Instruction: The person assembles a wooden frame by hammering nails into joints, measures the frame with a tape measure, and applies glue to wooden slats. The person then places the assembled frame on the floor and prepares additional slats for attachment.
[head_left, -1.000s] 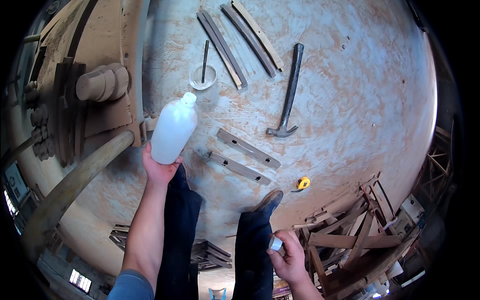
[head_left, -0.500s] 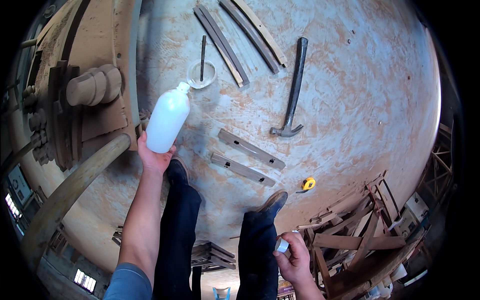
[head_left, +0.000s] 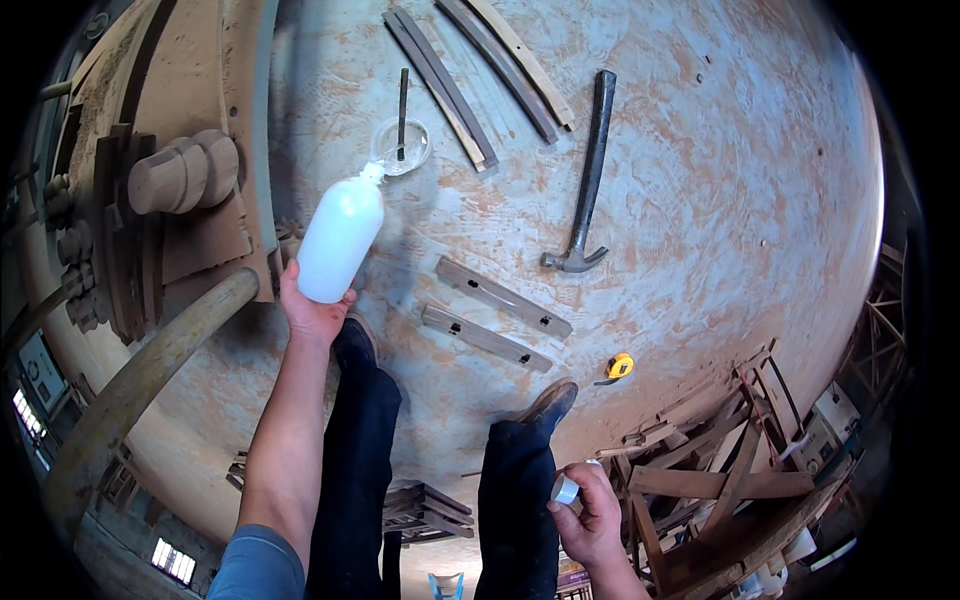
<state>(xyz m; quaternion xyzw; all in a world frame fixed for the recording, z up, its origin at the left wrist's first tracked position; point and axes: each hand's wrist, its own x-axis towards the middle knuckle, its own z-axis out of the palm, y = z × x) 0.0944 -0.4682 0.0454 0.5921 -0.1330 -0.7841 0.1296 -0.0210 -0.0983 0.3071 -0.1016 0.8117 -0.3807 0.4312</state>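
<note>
My left hand [head_left: 318, 318] is wrapped round the lower end of a white plastic bottle [head_left: 342, 238]. The bottle leans with its uncapped mouth at the near rim of a clear round cup [head_left: 422, 150]. A thin dark stick [head_left: 403, 105] stands in that cup, and a thin clear streak shows near the bottle's mouth. Down at the lower right, my right hand [head_left: 592, 520] pinches a small white cap [head_left: 564, 489] between thumb and fingers. Between the cup and my feet lie two short wooden pieces [head_left: 505, 296] [head_left: 485, 338] with dark holes.
A claw hammer [head_left: 590, 175] lies right of the cup. Long wooden strips [head_left: 440, 90] lie at the far side. A yellow tape measure [head_left: 620, 366] sits near my right shoe. Stacked wood and a curved pole [head_left: 165, 375] stand left; scrap wood [head_left: 720, 485] is piled at lower right.
The bottle has shifted slightly right at its neck, and a thin clear streak now shows by its mouth over the cup. My right hand keeps its place with the cap.
</note>
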